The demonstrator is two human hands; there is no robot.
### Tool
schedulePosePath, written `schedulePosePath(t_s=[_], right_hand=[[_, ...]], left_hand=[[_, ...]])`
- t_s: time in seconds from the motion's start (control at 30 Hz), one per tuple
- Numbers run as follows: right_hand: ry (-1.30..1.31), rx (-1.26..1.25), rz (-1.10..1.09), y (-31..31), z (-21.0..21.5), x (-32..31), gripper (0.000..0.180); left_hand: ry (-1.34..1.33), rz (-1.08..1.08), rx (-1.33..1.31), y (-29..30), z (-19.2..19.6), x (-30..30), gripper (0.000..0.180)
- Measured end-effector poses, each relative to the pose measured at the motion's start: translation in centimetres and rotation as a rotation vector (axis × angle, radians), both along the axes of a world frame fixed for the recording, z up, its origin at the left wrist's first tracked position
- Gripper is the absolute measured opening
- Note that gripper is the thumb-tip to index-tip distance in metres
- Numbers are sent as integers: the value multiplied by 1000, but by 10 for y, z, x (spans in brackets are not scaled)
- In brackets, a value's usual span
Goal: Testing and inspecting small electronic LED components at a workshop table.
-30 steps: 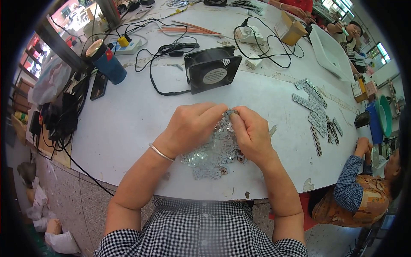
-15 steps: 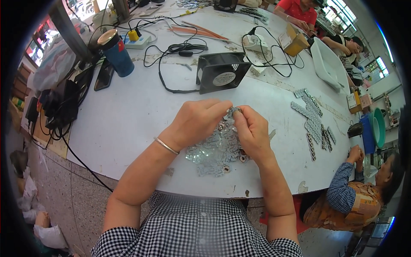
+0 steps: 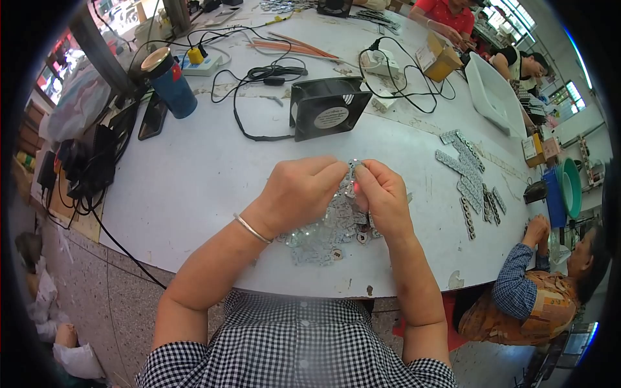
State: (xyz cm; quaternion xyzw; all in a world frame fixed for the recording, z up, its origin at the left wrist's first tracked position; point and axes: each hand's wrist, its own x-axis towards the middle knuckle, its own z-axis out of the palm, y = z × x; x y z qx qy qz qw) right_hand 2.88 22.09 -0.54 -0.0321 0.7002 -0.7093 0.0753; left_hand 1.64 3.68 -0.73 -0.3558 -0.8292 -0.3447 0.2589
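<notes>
Above a loose pile of small shiny silvery metal pieces [image 3: 314,240], my two hands meet. My left hand [image 3: 294,191], with a bangle at its wrist, is closed in a pinch. Facing it, my right hand [image 3: 388,200] pinches with thumb and forefinger. Between the fingertips of both sits one small silvery metal piece [image 3: 354,167]; the fingers cover most of it, so its exact kind does not show. A few round-ended pieces lie at the pile's right side, below my right hand.
Behind my hands stands a black square fan [image 3: 330,108] with its cable. Rows of silvery metal strips [image 3: 467,169] lie to the right. A blue tumbler [image 3: 169,84] and a phone [image 3: 153,116] are at the left. A co-worker [image 3: 530,284] sits at the right edge.
The small metal piece now stands more upright between my fingertips. Both hands stay over the pile, in nearly the same pose. The whole view has shifted slightly.
</notes>
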Motion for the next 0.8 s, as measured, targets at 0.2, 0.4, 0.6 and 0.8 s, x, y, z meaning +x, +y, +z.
schedulePosePath(t_s=[0.2, 0.4, 0.6, 0.8], right_hand=[[-14, -10, 68, 11, 0, -2, 19], [244, 299, 39, 28, -5, -6, 19], [365, 320, 78, 20, 0, 2, 18], [473, 378, 161, 10, -5, 6, 18]], left_hand=[[-109, 4, 119, 4, -3, 0, 17], [-333, -68, 11, -1, -7, 1, 24], [-366, -177, 116, -1, 7, 3, 58], [-370, -269, 112, 0, 4, 1, 73]])
